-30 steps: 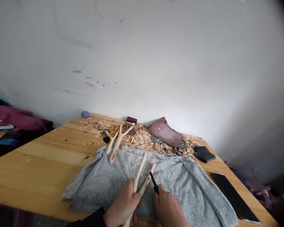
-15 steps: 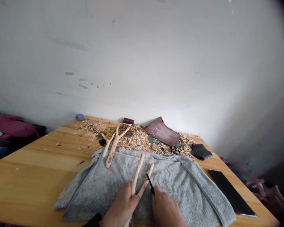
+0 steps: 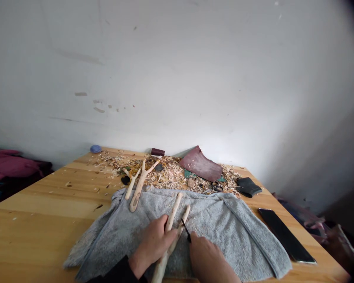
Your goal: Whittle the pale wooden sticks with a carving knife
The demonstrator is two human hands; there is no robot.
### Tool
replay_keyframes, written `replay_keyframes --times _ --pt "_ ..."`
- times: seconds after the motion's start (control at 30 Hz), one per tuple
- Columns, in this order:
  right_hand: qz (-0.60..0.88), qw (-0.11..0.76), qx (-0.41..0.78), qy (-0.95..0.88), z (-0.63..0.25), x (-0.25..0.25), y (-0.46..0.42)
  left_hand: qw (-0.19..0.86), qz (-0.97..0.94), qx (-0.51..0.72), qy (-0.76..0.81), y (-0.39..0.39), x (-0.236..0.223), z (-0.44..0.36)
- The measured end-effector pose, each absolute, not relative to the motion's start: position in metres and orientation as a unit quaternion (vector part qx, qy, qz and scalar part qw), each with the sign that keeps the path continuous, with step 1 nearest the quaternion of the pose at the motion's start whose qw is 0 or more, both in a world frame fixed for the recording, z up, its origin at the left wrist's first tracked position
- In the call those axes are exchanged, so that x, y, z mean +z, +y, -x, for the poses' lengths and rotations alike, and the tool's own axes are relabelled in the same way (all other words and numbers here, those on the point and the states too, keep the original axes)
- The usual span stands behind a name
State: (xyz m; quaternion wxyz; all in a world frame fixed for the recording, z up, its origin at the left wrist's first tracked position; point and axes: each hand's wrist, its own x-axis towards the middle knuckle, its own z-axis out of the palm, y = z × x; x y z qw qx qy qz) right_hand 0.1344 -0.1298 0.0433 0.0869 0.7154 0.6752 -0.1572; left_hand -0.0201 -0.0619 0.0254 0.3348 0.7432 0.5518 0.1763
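Wall [image 3: 177, 70], pale and scuffed, backs my remote view. Wooden table [image 3: 32, 220] below; grey towel [image 3: 233, 232] over its near part. I place all else by the towel. Wood shavings [image 3: 171, 173] strewn beyond its far edge. Forked branch [image 3: 164, 260], peeled, over the towel's near middle: long axis runs away from the person, leaning slightly right; both prongs point wallward, butt cut off by the frame. Left hand [image 3: 153, 243] over the towel, fingers grasping the branch near the longer prong's base, hiding that part. Right hand [image 3: 208, 257] over the towel, fingers clenched. Black phone [image 3: 286, 236] just right of the towel. Reddish-brown sheet [image 3: 201, 163], curled, beyond the towel's far edge. Two more forked sticks [image 3: 141, 184] lie across its far left corner, prongs wallward. Dark flat piece [image 3: 249, 187] near its far right corner. Knife [image 3: 189, 236] in the right hand, above the towel, blade reaching the shorter prong; I cannot tell whether it bites. Dark spool [image 3: 157, 152] well beyond the towel.
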Motion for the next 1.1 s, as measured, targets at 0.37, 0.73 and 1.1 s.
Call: replay_keyframes --times 0.37,0.73,1.1 --pt "-0.722 0.106 -0.166 0.663 -0.122 0.06 -0.124 0.487 -0.658 0.246 0.519 -0.064 0.012 0.013" --pt "-0.721 0.09 -0.143 0.672 -0.113 0.058 -0.117 0.462 -0.667 0.23 0.537 -0.062 0.018 0.009" --pt "-0.726 0.067 -0.069 0.681 -0.099 0.047 -0.111 0.45 -0.668 0.235 0.544 -0.062 0.021 0.005"
